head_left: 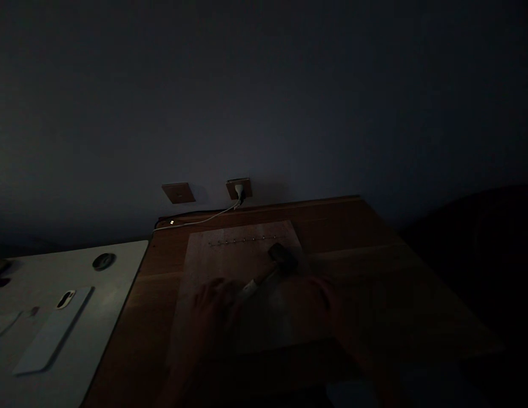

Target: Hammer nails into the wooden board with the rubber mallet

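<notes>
The light is very dim and detail is poor. A hammer [249, 288] with a dark blocky head and a partly pale handle lies slanted over a pale board [195, 255]. Its handle's near end runs into my left hand [212, 303], whose fingers are curled around it as far as the dark shows. To the right of the hammer's head, my right hand [327, 297] rests by the board's right side, thumb and fingers apart, with nothing visible in it. A row of small shiny points, perhaps nails [244, 240], runs along the board's far part.
Under the board is a wooden table [344, 226] against the wall. On the wall, a socket [245, 188] holds a plug with a white cable [204, 221] trailing left. A white table [119, 283] on the left carries a phone [55, 334] and a small round dish [104, 261].
</notes>
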The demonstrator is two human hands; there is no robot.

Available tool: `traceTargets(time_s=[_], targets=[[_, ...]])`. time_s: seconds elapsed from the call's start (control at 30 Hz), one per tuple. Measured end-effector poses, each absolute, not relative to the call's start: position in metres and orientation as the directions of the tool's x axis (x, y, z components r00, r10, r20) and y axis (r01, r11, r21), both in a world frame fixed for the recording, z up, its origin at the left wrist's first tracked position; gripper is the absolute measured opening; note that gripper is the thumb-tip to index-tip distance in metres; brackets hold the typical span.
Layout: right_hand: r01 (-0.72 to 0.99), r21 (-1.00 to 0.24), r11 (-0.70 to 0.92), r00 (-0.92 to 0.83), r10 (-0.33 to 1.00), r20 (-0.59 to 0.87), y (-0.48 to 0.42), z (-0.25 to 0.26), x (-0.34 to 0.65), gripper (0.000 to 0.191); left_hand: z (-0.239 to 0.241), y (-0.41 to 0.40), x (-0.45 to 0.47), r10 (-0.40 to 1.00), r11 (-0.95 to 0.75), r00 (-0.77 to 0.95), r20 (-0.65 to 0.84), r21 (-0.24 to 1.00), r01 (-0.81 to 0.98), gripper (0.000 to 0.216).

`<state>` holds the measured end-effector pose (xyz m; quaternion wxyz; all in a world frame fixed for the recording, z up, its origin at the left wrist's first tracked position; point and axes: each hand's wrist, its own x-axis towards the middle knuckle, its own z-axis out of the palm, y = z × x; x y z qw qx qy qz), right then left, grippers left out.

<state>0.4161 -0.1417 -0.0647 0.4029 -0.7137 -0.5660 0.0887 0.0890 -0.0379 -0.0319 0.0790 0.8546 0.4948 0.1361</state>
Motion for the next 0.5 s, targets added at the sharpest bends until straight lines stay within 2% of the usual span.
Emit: traceTargets(time_s=[0.1,0.13,0.23,0.33,0.4,0.5], targets=[[0.819,-0.573,0.020,0.237,0.898,0.370,-0.152,-0.072,0.402,0.027,-0.033,-0.020,0.042,0.964,-0.244,0.197,0.178,0.302,0.922,0.051],[0.835,-0.549,0.032,0.214,0.900,0.379,-0.154,-0.073,0.399,0.027,-0.035,-0.015,0.027,0.974,-0.212,0.174,0.143,0.331,0.920,0.051],[0.867,-0.498,0.022,0.206,0.895,0.397,-0.158,-0.075,0.394,0.027,-0.041,-0.006,0.001,0.981,-0.186,0.191,0.030,0.414,0.891,0.047],[0.885,-0.465,-0.007,0.216,0.892,0.397,-0.159,-0.078,0.404,0.028,-0.040,-0.005,0.009,0.990,-0.131,0.143,0.007,0.448,0.884,0.050],[0.896,-0.442,-0.050,0.251,0.877,0.410,-0.160,-0.081,0.422,0.029,-0.035,-0.004,0.030,0.980,-0.176,0.200,-0.008,0.450,0.876,0.049],[0.892,-0.431,-0.138,0.334,0.844,0.420,-0.164,-0.084,0.467,0.036,-0.028,0.001,0.075,0.921,-0.336,0.388,-0.038,0.428,0.839,0.047]])
